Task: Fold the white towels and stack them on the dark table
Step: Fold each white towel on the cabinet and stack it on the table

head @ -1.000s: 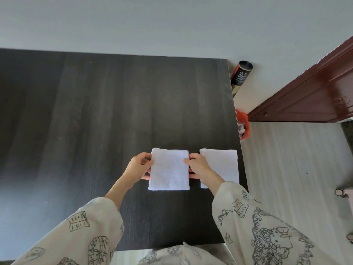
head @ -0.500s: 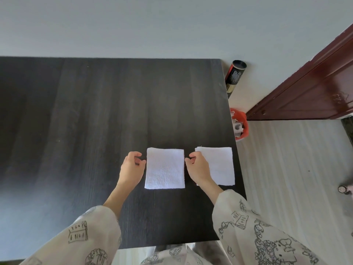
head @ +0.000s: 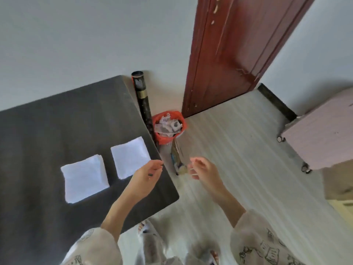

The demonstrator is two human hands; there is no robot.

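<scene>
1. White folded towels lie flat on the dark tabletop (head: 47, 134), side by side but apart: the left towel (head: 85, 180) and the right towel (head: 130, 156), the latter close to the tabletop's right edge.
2. Neither hand touches a towel. The left hand (head: 147, 178) hangs above the tabletop's near right corner, just beside the right towel's near edge, fingers loosely curled and holding nothing.
3. The right hand (head: 203, 172) is off the tabletop, over the floor (head: 248, 169), well apart from both towels; its fingers are loosely bent and it holds nothing I can make out through the blur.
4. Both forearms reach forward out of pale printed sleeves (head: 267, 245).
5. Beyond the tabletop's right edge stand a dark tube (head: 142, 98) and a red-lined bin (head: 168, 127) full of paper, near a red-brown door (head: 229, 54).
</scene>
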